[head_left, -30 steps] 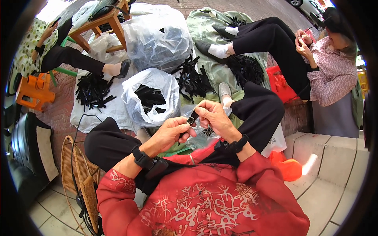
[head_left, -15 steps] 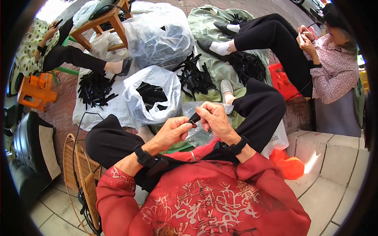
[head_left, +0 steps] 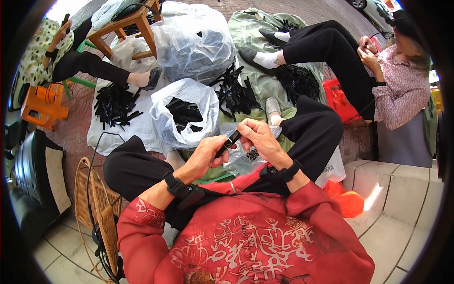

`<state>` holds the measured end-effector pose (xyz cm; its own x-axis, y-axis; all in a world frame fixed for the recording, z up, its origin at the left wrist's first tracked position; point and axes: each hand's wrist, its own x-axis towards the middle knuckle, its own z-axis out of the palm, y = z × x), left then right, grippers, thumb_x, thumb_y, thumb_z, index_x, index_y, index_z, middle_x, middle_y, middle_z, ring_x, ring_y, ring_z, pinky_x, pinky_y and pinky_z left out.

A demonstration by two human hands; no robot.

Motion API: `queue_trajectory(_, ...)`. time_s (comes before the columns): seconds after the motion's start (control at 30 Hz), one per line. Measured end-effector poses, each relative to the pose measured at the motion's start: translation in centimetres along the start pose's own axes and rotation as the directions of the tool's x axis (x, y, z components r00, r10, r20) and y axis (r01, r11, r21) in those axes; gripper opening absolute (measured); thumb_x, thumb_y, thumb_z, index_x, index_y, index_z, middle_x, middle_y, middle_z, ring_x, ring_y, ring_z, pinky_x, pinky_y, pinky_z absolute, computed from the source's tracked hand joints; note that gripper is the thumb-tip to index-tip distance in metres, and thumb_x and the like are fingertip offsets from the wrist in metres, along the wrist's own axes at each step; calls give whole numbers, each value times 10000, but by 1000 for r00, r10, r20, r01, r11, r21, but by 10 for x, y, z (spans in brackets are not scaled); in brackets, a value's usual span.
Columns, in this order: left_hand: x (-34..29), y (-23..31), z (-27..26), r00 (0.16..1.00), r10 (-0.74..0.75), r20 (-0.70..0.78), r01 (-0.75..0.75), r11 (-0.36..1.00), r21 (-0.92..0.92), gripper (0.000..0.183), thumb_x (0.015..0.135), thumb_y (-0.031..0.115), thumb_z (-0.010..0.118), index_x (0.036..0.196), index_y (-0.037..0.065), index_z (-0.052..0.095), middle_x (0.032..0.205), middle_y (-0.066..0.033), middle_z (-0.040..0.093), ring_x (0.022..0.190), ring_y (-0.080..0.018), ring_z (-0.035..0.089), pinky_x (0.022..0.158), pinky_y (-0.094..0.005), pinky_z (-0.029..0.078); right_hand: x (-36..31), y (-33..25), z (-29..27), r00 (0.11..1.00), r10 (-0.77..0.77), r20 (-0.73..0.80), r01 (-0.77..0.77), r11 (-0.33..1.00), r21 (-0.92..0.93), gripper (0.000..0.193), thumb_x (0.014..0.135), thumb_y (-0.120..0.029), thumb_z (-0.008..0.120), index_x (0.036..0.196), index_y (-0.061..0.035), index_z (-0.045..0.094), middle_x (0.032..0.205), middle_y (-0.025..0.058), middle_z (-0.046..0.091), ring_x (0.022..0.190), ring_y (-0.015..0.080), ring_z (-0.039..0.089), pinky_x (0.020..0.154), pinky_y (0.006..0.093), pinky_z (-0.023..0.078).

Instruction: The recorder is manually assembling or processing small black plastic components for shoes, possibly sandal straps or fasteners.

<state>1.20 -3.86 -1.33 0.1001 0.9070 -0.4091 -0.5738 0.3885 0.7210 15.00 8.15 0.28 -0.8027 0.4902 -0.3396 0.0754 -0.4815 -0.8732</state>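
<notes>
My left hand and my right hand meet in front of my lap, fingers closed on one short, narrow black strip. A small shiny spot shows on the strip, which slants between my fingertips; its exact kind is unclear. Just beneath my hands lies a clear plastic bag with small dark bits partly hidden in it. Beyond them stands an open white plastic bag holding many similar black strips.
Loose piles of black strips lie on a white sheet and a green sheet. A big filled plastic bag stands behind. Two people sit opposite, left and right. A wicker basket is by my left side, a red bag by my right.
The black strip has turned between my fingers and more of it shows, with its shiny part now visible. My left hand has shifted slightly; the left person's hand has tilted its dark object upright.
</notes>
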Motion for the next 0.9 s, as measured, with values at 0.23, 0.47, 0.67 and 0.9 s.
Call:
queue_trajectory(0.23, 2, 2, 5, 997, 12, -73, -6, 997, 78, 299, 872, 316, 442, 841, 45, 564, 505, 31, 452, 388, -21, 298, 362, -180, 201, -2, 3, 6, 999, 11, 36, -7, 996, -90, 195, 826, -198, 553, 766, -13, 531, 598, 18, 529, 466, 38, 446, 408, 173, 364)
queue_trajectory(0.47, 1, -15, 4, 996, 44, -80, -19, 956, 293, 258, 870, 287, 468, 805, 56, 564, 461, 69, 359, 378, -7, 271, 351, -184, 176, -3, 9, -3, 996, 67, 65, -45, 958, -285, 83, 775, -86, 540, 741, -11, 530, 596, 31, 539, 439, 49, 449, 373, 186, 352)
queue_trajectory(0.67, 3, -5, -1, 997, -28, -70, 35, 994, 103, 310, 881, 305, 408, 865, 31, 551, 574, -29, 539, 464, -67, 453, 423, -192, 339, 7, -9, -28, 963, 264, 60, -250, 952, -178, 78, 758, -90, 561, 749, -23, 521, 595, 32, 522, 434, 63, 470, 387, 192, 395)
queue_trajectory(0.9, -3, 6, -8, 997, 15, -79, -10, 998, 68, 193, 858, 170, 456, 936, 16, 543, 693, -57, 587, 544, -88, 527, 499, -199, 416, 6, -15, -35, 976, 216, 3, -213, 965, -152, 104, 769, -105, 577, 799, -21, 522, 612, 34, 534, 454, 67, 499, 407, 188, 417)
